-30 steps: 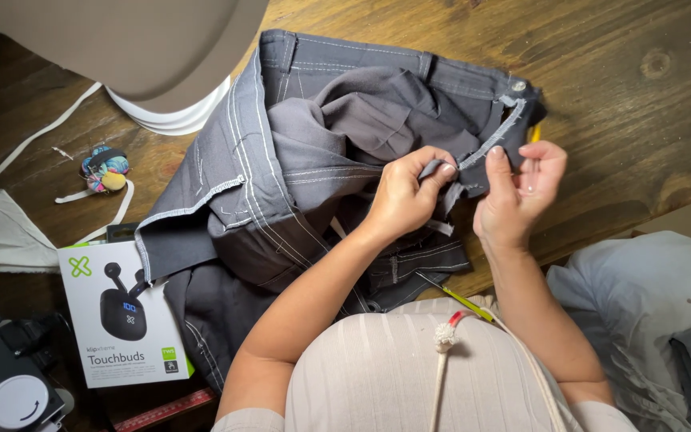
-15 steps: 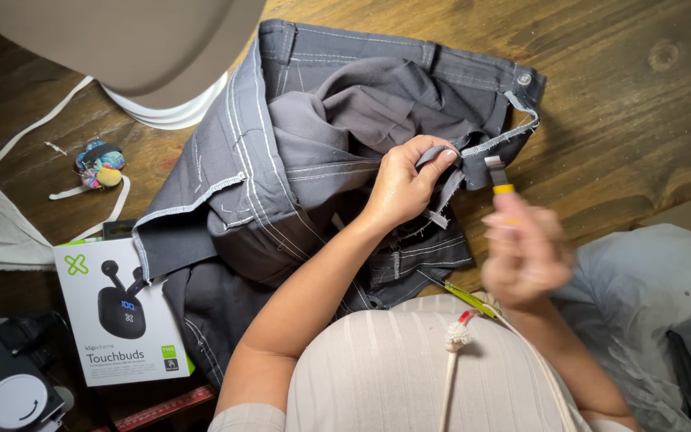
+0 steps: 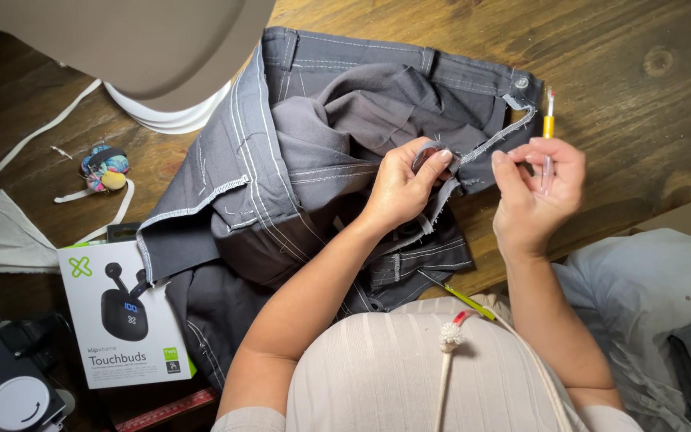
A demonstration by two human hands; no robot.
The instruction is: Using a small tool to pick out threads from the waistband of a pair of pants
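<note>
Wooden counter (image 3: 641, 48) underneath; white earbud box (image 3: 125, 320) at left edge; grey trousers (image 3: 321, 160) spread across middle; left hand (image 3: 401, 188) fingers pinching frayed waistband seam; right hand (image 3: 537, 188) just beside, fingers clenched on yellow-handled seam ripper (image 3: 548, 128), tip up

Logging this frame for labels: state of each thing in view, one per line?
Left hand: pinching the fabric edge of the grey trousers.
Right hand: grip closed on the seam ripper.
Seam ripper: yellow handle, upright, tip pointing away.
Grey trousers: crumpled, waistband seam partly opened, threads loose.
Earbuds box: closed, lying flat.
White elastic strip: loose on the wooden table.
</note>
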